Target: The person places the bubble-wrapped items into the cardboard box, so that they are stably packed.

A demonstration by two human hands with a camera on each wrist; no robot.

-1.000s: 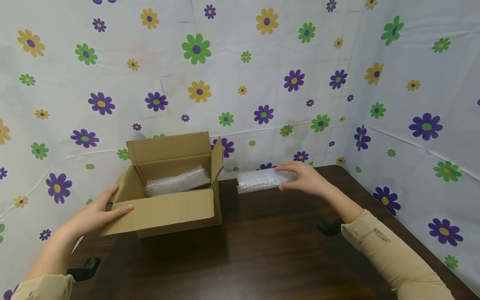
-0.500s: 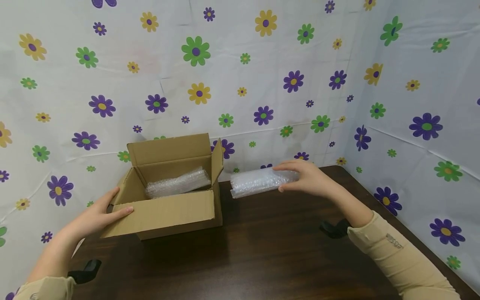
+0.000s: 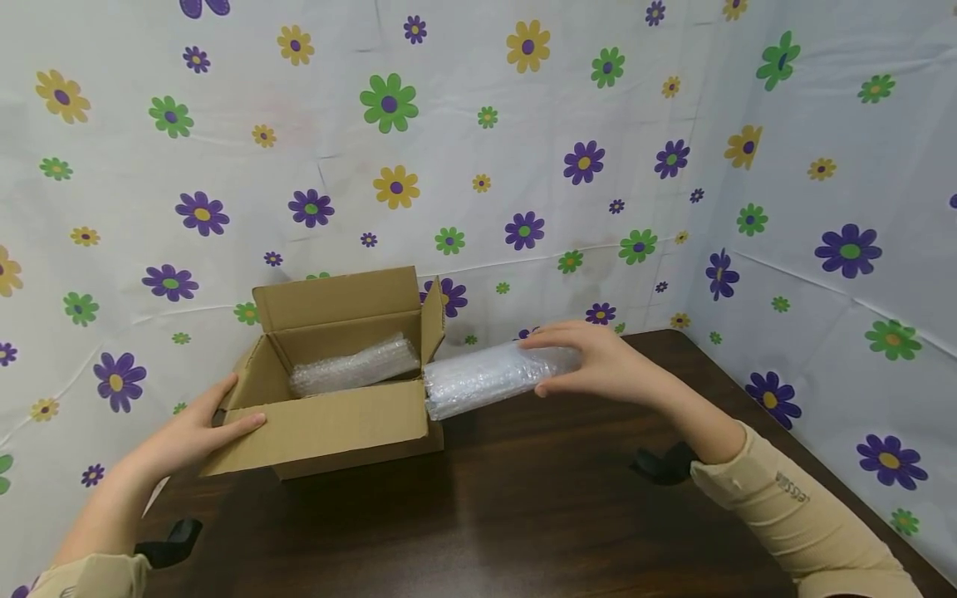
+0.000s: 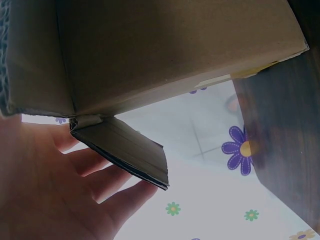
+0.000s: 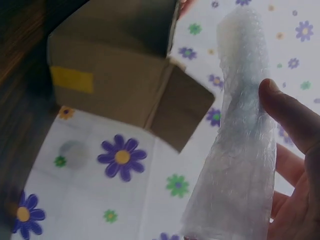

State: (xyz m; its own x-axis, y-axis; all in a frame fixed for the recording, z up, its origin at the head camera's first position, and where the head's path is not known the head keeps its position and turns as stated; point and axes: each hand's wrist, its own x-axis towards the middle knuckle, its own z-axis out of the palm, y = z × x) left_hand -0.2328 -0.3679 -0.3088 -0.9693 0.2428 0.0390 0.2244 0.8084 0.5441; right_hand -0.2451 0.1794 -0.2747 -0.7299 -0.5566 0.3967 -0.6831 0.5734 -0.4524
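Observation:
An open cardboard box (image 3: 329, 423) sits left of centre on the table, its flaps spread. My left hand (image 3: 196, 428) grips the box's left front corner, thumb on top of the front flap. In the left wrist view, the fingers (image 4: 125, 192) lie against a folded flap. Inside the box rests a bubble-wrapped bundle (image 3: 355, 370). Another bubble-wrapped bundle (image 3: 478, 384) is pinched in my right hand (image 3: 601, 365) between thumb and fingers, its left end beside the box's right edge. What the wrap contains cannot be made out.
The dark wooden table (image 3: 523, 515) stretches in front and to the right. A white cloth with printed flowers (image 3: 478, 224) hangs behind it and along the right side. Yellow tape (image 5: 72, 80) shows on the box's side in the right wrist view.
My right hand has carried the bubble-wrapped bundle left and nearer to the box, and the bundle has tilted. My left hand and the box have stayed nearly still.

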